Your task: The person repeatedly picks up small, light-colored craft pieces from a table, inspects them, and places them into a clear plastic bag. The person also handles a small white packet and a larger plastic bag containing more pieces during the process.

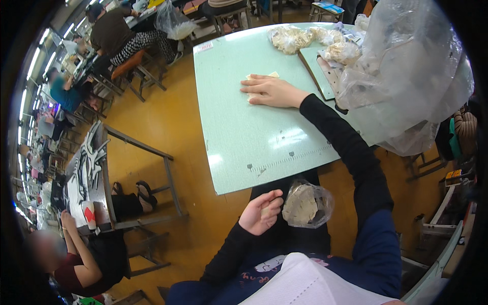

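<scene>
Far left, a co-worker (86, 262) sits at a metal-legged table (104, 203). Coming across, here's the left hand (262, 212) above the lap, fingers curled loosely inward; whether they pinch anything is hard to tell from here. Up on the pale-green tabletop (229, 127), the right hand (272, 91) lies flat, fingers extended and slightly spread, clasping nothing. Right beneath those fingers sits a thin cream piece (275, 74), edges peeking out around them. A clear bag of cream pieces (303, 204) rests on the lap; farther right, a big clear plastic bag (412, 76) billows.
</scene>
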`<state>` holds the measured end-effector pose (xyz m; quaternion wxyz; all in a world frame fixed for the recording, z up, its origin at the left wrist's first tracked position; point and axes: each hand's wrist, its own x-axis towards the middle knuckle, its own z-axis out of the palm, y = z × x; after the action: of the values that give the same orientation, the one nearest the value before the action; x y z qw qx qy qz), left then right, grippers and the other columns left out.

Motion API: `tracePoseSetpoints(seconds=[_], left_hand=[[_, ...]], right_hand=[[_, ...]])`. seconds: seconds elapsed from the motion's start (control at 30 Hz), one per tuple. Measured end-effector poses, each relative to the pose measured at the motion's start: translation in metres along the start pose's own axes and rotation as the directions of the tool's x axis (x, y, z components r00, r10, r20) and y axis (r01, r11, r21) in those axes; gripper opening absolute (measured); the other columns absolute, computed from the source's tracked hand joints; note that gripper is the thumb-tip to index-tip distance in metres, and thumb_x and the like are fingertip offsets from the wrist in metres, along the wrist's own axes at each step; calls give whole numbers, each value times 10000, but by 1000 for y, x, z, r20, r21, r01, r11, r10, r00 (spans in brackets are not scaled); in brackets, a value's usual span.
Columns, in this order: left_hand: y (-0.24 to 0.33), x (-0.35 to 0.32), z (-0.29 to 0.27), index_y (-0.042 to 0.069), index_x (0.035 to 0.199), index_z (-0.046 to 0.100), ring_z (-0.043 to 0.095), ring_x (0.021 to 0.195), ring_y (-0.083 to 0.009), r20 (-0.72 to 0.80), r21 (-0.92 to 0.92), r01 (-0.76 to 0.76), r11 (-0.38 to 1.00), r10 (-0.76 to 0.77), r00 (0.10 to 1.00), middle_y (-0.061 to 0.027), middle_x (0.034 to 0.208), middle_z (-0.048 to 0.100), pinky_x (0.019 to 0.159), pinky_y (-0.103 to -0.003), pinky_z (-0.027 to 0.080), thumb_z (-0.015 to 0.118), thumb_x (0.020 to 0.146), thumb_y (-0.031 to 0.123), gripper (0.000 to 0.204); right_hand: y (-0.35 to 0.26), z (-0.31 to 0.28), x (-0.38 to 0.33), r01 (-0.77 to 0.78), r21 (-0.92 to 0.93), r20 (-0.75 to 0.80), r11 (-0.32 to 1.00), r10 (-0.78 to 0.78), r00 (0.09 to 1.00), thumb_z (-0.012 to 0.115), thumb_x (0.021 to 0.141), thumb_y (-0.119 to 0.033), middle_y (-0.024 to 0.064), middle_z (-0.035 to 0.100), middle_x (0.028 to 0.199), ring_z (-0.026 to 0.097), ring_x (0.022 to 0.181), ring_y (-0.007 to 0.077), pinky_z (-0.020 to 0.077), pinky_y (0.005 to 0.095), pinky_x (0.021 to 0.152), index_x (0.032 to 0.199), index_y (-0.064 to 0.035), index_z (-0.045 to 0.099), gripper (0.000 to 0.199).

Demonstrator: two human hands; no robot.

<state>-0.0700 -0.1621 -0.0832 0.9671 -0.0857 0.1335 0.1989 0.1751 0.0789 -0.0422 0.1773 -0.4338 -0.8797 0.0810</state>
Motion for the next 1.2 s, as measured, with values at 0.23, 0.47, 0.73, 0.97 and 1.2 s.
tracePoseSetpoints(seconds=[0.23, 0.47, 0.73, 0.97, 1.2], left_hand=[[-3, 28, -8, -45, 1499, 287, 495, 1300, -338, 49, -320, 63, 945, -50, 998, -232, 1437, 449, 1084, -396, 467, 354, 1077, 210, 497], [-3, 42, 10, -67, 1507, 241, 412, 1387, -325, 91, -302, 81, 950, -56, 994, -240, 1519, 353, 1144, -396, 404, 305, 1086, 223, 516], [-7, 38, 24, -70, 1499, 271, 414, 1389, -318, 62, -150, 21, 988, -12, 998, -232, 1528, 353, 1153, -401, 385, 339, 1074, 233, 527], [-4, 31, 32, -58, 1471, 344, 482, 1330, -299, 87, -78, 19, 997, -12, 996, -204, 1436, 479, 1121, -400, 418, 373, 1067, 232, 498], [12, 28, 54, -46, 1499, 289, 453, 1348, -321, 191, -102, -17, 995, 37, 981, -213, 1454, 454, 1131, -416, 399, 352, 1077, 252, 521]], right_hand=[[-68, -5, -73, 217, 182, -22, 959, -217, 976, 582, 984, -338, 49, 524, 1459, 425, 1397, 242, 393, 387, 1128, 1315, -96, 625, 412], [-102, -18, -121, 174, 197, -31, 965, -171, 985, 662, 919, -289, 90, 508, 1459, 467, 1350, 293, 415, 407, 1101, 1371, -91, 563, 503], [-112, -17, -135, 103, 109, -102, 989, -92, 990, 688, 881, -334, 124, 531, 1389, 521, 1253, 311, 429, 416, 1062, 1384, -136, 528, 563], [-94, -8, -111, 178, 168, -155, 970, -152, 976, 674, 902, -181, 86, 575, 1108, 605, 1011, 276, 515, 376, 868, 1129, -63, 605, 265], [-68, -15, -95, 38, 304, -210, 952, 28, 977, 649, 930, -147, 118, 621, 961, 646, 857, 292, 525, 340, 768, 1020, -8, 606, 171]])
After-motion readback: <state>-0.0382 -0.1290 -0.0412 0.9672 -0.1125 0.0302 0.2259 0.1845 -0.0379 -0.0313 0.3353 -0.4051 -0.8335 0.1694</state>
